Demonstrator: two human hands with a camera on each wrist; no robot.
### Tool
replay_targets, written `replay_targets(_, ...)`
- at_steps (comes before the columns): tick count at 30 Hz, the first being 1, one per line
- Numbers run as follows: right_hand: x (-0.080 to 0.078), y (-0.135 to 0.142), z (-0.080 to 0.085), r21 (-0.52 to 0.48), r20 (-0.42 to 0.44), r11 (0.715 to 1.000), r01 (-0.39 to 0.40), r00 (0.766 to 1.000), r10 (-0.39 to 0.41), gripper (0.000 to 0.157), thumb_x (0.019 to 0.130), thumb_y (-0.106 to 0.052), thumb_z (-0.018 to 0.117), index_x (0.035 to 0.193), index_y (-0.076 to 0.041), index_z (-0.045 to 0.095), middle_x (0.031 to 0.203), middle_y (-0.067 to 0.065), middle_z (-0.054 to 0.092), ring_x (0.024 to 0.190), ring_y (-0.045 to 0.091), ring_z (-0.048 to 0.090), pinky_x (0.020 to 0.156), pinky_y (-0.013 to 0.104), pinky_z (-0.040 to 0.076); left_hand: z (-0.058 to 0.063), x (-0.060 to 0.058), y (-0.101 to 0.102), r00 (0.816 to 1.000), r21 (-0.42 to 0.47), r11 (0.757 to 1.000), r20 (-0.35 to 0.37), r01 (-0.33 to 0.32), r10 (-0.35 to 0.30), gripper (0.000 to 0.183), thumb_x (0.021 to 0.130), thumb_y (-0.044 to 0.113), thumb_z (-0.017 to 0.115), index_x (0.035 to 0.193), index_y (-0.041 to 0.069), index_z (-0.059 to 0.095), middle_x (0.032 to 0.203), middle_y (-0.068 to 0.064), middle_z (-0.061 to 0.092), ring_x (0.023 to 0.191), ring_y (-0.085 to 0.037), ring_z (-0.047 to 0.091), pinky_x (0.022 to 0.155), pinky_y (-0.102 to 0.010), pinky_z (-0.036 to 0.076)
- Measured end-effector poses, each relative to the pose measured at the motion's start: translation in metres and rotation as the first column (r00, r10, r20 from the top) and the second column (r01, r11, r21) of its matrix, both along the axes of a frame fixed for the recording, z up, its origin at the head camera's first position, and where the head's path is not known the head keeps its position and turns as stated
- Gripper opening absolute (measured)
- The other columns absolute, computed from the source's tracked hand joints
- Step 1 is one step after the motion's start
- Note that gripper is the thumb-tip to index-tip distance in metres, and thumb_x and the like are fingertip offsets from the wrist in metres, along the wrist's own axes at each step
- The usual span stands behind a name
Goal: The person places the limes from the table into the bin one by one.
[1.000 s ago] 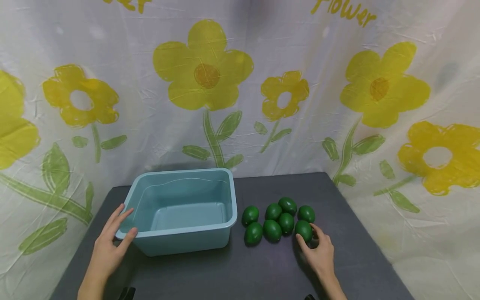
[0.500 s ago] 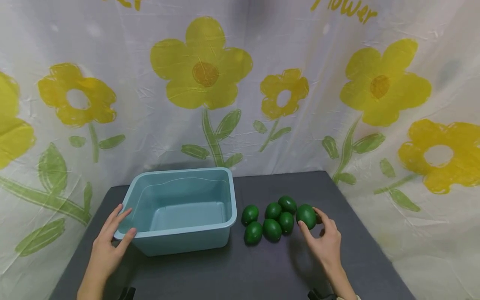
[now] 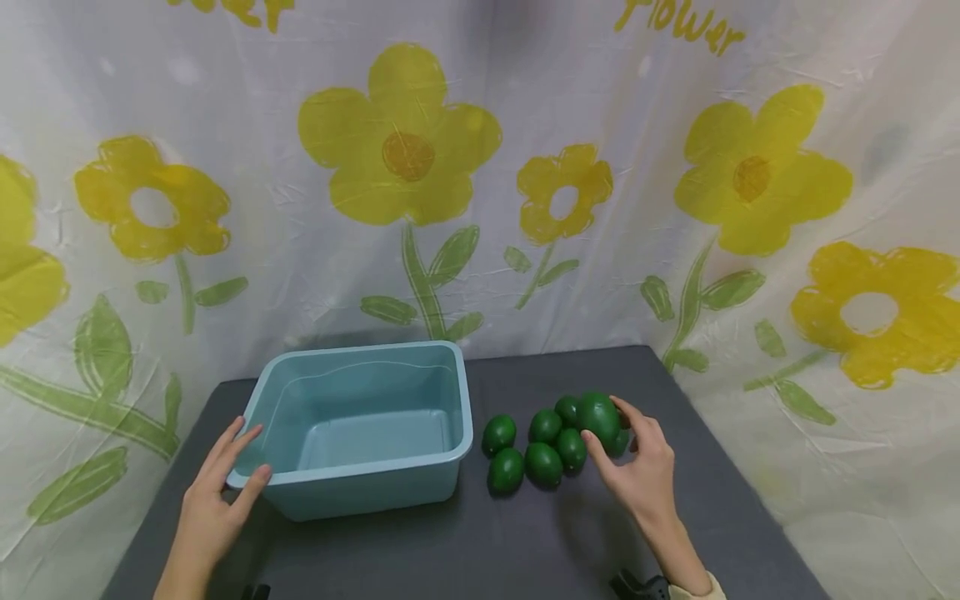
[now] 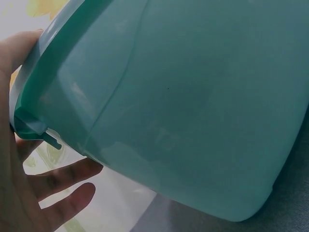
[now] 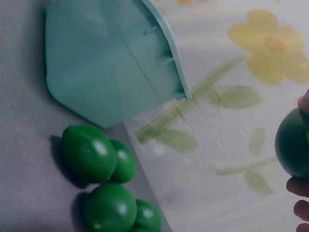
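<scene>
Pinched between the thumb and fingers of my right hand (image 3: 643, 475) is a glossy dark green avocado (image 3: 597, 417), raised over the others. The right wrist view shows this held avocado (image 5: 293, 142) at its right edge. Several more avocados (image 3: 543, 463) lie grouped on the table; one behind the held fruit is partly hidden. My left hand (image 3: 210, 508) rests at the near left corner of a light blue plastic basin (image 3: 367, 475), fingers spread and fairly straight. In the left wrist view the thumb lies at the basin's rim (image 4: 30, 77), and other fingers (image 4: 67, 176) extend below it.
A dark grey cloth-covered table (image 3: 450, 550) carries everything. The basin stands left of the avocados, and its visible inside floor is bare. Behind the table hangs a white curtain (image 3: 480, 275) printed with yellow flowers.
The right hand has lifted the front right avocado off the table and carried it up and slightly left over the group. The left hand stays at the basin's corner.
</scene>
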State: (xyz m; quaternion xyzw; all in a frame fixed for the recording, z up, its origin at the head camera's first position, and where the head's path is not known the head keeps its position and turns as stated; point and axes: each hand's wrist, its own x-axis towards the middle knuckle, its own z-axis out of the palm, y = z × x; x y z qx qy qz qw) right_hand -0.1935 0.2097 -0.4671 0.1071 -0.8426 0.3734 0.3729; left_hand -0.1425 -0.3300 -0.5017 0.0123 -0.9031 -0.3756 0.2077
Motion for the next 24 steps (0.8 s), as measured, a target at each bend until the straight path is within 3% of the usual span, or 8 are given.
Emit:
replay_targets(12,-0.006,-0.030,-0.001,-0.021,0.020,0.996,-0.083,0.996,0.083,0.053,0.081,-0.017,0.089,0.131,-0.008,0.073,0.095,0.003,0.071,0.074,0.008,0.049,0.064,0.027,0.044,0.007,-0.002,-0.002,0.999,-0.014,1.000,0.032,0.015,-0.014,0.059,0.105,0.028,0.069,0.160,0.018,0.050,0.174,-0.013,0.027,0.154,-0.053,0.027,0.101,-0.086,0.031)
replay_targets(20,-0.009,-0.054,-0.004,-0.028,0.055,0.988,-0.149,0.987,0.151,0.053,0.081,-0.019,0.089,0.131,-0.008,0.072,0.098,0.004,0.071,0.086,0.020,0.062,0.067,0.033,0.051,0.005,0.002,-0.001,1.000,-0.002,1.000,0.027,0.001,-0.001,0.059,0.104,0.029,0.070,0.159,0.017,0.050,0.174,-0.015,0.028,0.155,-0.051,0.027,0.102,-0.085,0.031)
replay_targets(24,-0.012,-0.064,-0.005,-0.022,0.061,0.982,-0.189,0.980,0.190,0.053,0.082,-0.021,0.089,0.131,-0.008,0.072,0.099,0.003,0.071,0.087,0.023,0.061,0.068,0.030,0.049,0.003,0.002,0.001,1.000,0.000,1.000,0.015,-0.003,0.003,0.059,0.104,0.028,0.070,0.159,0.017,0.050,0.173,-0.014,0.028,0.156,-0.049,0.025,0.103,-0.085,0.030)
